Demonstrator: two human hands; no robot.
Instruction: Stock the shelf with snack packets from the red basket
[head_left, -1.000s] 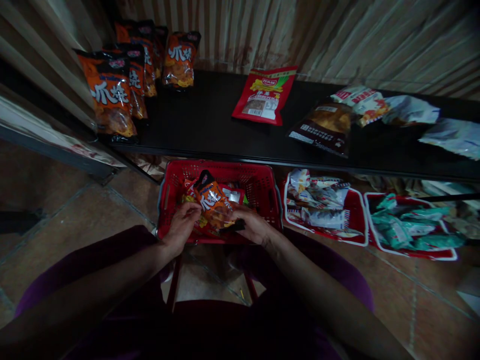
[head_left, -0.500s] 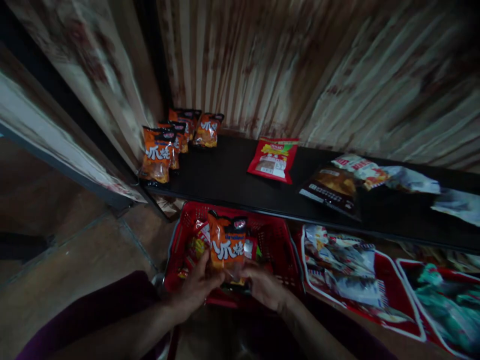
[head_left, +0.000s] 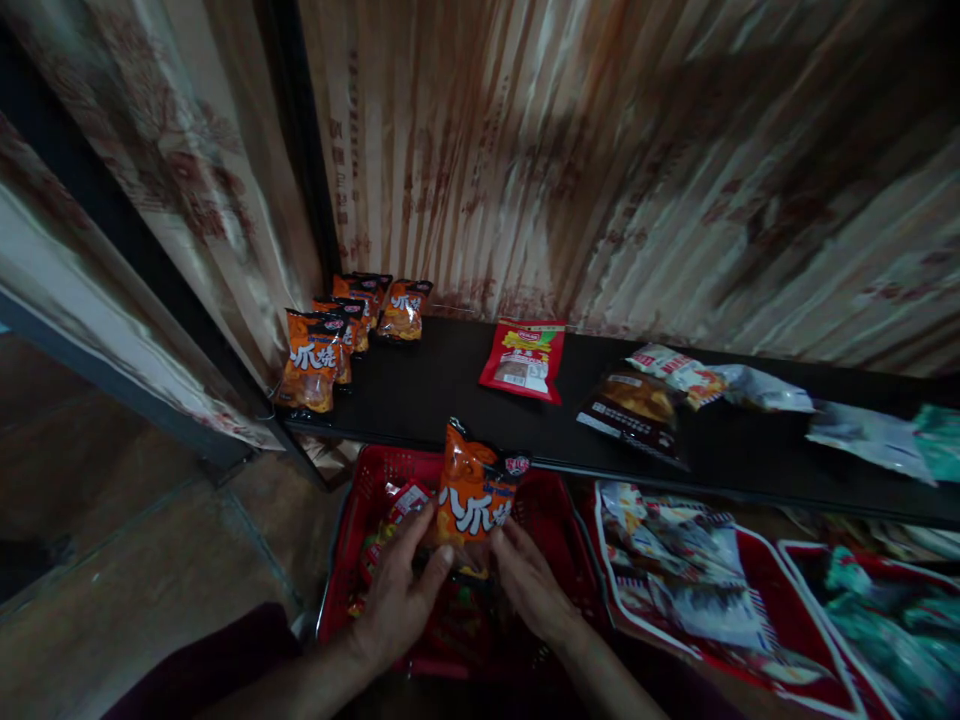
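An orange and black snack bag with large white lettering is held upright between my two hands. My left hand is closed on its lower left side, thumb across the front. On the lower right side, my right hand grips the same bag. Both hands are above a red basket that holds red and yellow packets. Several matching orange snack bags stand at the left end of the black shelf.
A red packet, a brown bag and several pale packets lie along the shelf. Two more red baskets, one with white packets, the other with green bags, stand to the right. A patterned curtain hangs behind.
The held snack bag has moved slightly right and tilted a little, still in both hands. My view has shifted, so the shelf appears lower in the picture.
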